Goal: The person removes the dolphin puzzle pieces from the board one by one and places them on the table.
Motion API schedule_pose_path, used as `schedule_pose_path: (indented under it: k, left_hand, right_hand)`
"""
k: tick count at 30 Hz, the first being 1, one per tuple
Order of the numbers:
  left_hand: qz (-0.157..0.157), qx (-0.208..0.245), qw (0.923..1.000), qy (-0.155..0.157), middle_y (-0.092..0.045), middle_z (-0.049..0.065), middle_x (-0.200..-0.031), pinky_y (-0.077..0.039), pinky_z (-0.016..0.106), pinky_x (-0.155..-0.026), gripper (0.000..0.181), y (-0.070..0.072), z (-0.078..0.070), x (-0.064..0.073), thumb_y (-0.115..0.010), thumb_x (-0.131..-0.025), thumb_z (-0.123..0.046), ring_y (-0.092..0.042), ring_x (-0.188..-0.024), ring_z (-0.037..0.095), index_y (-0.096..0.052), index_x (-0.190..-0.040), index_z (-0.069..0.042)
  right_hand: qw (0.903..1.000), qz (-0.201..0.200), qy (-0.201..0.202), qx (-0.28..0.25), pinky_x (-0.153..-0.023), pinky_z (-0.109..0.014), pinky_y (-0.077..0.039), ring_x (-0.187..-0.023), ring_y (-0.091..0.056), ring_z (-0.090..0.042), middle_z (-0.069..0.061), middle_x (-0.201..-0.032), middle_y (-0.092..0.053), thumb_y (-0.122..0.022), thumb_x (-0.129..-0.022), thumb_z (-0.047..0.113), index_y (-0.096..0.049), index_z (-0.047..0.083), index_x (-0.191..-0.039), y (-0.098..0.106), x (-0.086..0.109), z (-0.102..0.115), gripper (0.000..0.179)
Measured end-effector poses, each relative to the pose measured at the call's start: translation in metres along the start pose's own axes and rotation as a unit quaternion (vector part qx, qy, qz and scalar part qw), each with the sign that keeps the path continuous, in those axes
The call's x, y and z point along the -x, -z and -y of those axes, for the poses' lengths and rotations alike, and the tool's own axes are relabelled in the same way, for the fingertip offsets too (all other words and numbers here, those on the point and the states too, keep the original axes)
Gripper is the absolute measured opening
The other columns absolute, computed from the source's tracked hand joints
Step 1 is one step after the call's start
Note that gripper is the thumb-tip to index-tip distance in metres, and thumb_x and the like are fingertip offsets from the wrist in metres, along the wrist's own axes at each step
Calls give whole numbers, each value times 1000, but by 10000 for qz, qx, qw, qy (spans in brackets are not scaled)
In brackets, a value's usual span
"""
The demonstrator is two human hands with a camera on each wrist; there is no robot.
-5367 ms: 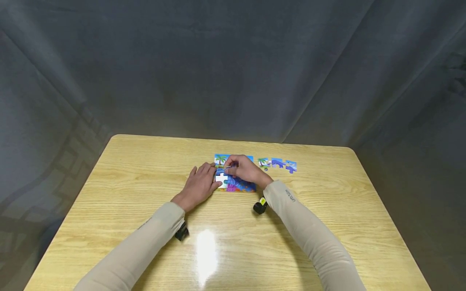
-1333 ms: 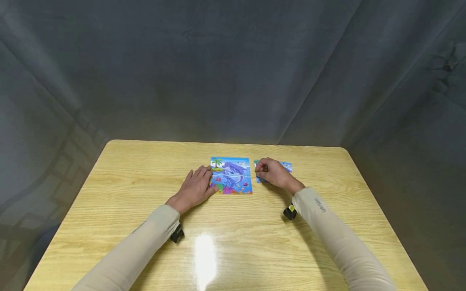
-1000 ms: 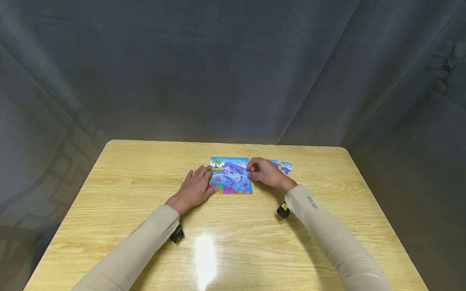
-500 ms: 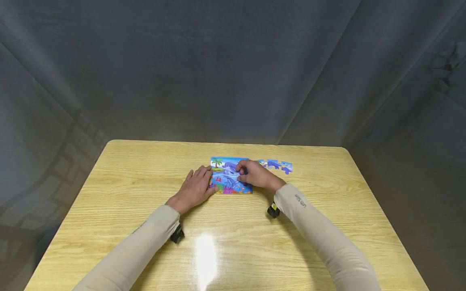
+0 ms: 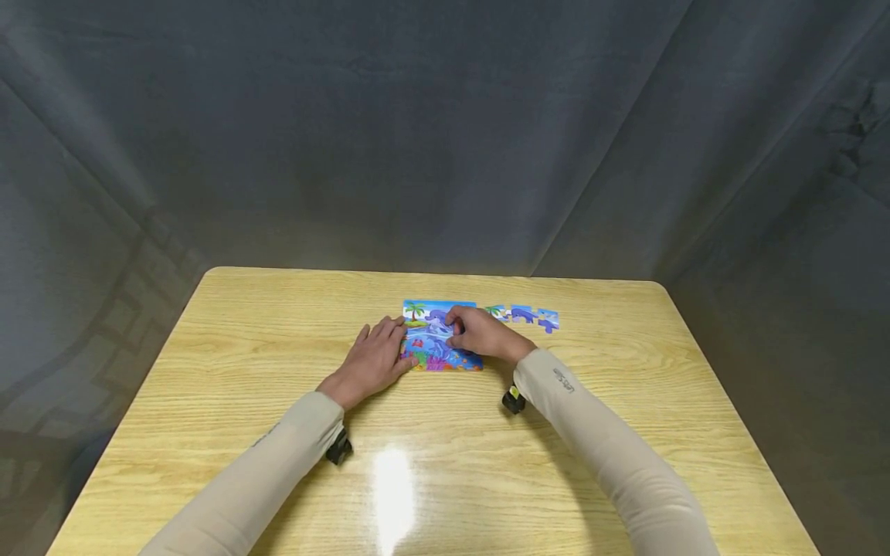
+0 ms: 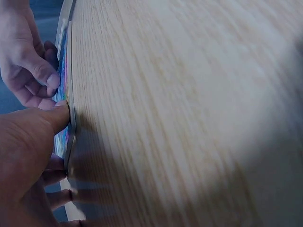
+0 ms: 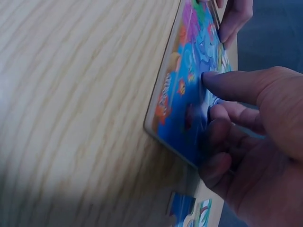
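Left hand (image 5: 371, 355): fingers fairly straight along the left edge of the dolphin jigsaw (image 5: 427, 340), thumb resting at its lower-left corner, likely to keep it from sliding.
Right hand (image 5: 487, 336): thumb and fingers bent over the right part of the picture, thumb tip at its surface; whether they pinch a piece cannot be told.
Dolphin jigsaw place: flat on the wooden table (image 5: 459, 440), between both hands, presumably so each can reach it.
Loose pieces (image 5: 521, 315): rowed just beside its right edge, apparently for easy picking by the nearer hand.
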State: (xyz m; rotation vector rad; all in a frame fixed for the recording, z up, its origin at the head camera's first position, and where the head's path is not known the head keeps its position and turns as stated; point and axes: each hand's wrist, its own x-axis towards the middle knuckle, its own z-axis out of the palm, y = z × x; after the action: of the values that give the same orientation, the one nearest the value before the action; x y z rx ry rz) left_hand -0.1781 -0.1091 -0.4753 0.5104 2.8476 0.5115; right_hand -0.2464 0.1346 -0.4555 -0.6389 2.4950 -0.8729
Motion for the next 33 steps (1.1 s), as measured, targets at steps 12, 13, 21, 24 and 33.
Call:
schedule_pose_path:
  k: [12,13,21,24,33]
  left_hand:
    - [-42,-102,9999,-70,-32,15,-175,-22,68,-132,71,0,-2,-2,-59,-109,-47,-27,-165,35,-41,-161,-2]
    - [-30,-102,9999,-62,-32,15,-175,-21,68,-132,71,0,-3,-2,-59,-109,-47,-26,-165,35,-41,-161,-2]
    - [5,-147,9999,-30,-31,15,-175,-22,68,-132,72,1,-2,-3,-58,-109,-48,-26,-165,36,-40,-162,-2]
    - [1,-173,9998,-20,-31,15,-175,-22,67,-132,72,1,-2,-3,-58,-109,-48,-26,-165,35,-40,-162,-2]
    - [1,-123,9999,-26,-32,15,-175,-21,68,-132,71,-1,0,-1,-58,-109,-48,-26,-165,37,-41,-161,-3]
  right_hand:
    - [9953,414,-842,-239,-75,-32,-45,-75,-48,-17,-4,-89,-55,-76,-99,10,-55,4,-126,6,-10,14,34]
    - [9951,425,-837,-305,-76,-32,-44,-76,-47,-17,-4,-88,-53,-76,-99,9,-55,4,-125,6,-11,14,34]
    - [9932,517,-687,-786,-75,-32,-43,-72,-43,-17,-3,-83,-48,-75,-97,4,-53,2,-122,10,-11,10,33]
    - [9929,483,-610,-899,-75,-32,-43,-74,-43,-18,-4,-86,-48,-75,-97,2,-51,2,-122,10,-11,8,35]
    - [9944,318,-347,-949,-77,-33,-41,-78,-42,-19,-5,-93,-44,-76,-97,3,-50,4,-118,5,-9,1,34]
